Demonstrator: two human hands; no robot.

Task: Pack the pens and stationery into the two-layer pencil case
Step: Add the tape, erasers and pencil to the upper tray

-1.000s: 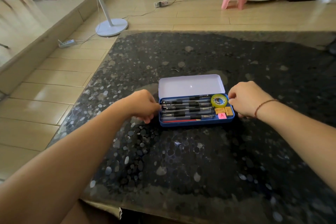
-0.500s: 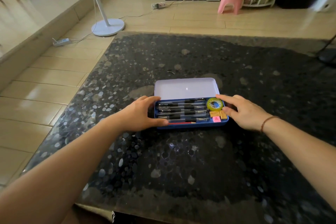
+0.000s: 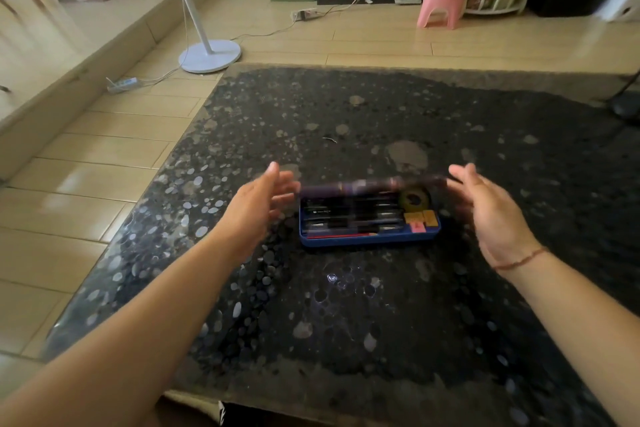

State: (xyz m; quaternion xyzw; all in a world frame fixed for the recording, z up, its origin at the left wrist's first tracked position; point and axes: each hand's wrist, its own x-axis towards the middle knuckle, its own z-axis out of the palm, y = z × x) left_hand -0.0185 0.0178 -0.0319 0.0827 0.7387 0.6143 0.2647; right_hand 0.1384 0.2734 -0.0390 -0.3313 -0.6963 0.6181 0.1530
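Hands open, left (image 3: 258,199), right (image 3: 491,211), flanking pencil case (image 3: 369,239)

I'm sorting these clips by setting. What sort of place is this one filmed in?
Probably a room in a home, not an office or workshop. A dark speckled stone tabletop stands on a tan tiled floor, with a small pink plastic stool and a white floor-fan stand beyond it.

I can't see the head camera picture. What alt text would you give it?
A blue pencil case full of pens sits on a dark speckled table, its lid a blur. An open left hand and right hand flank it, not touching.
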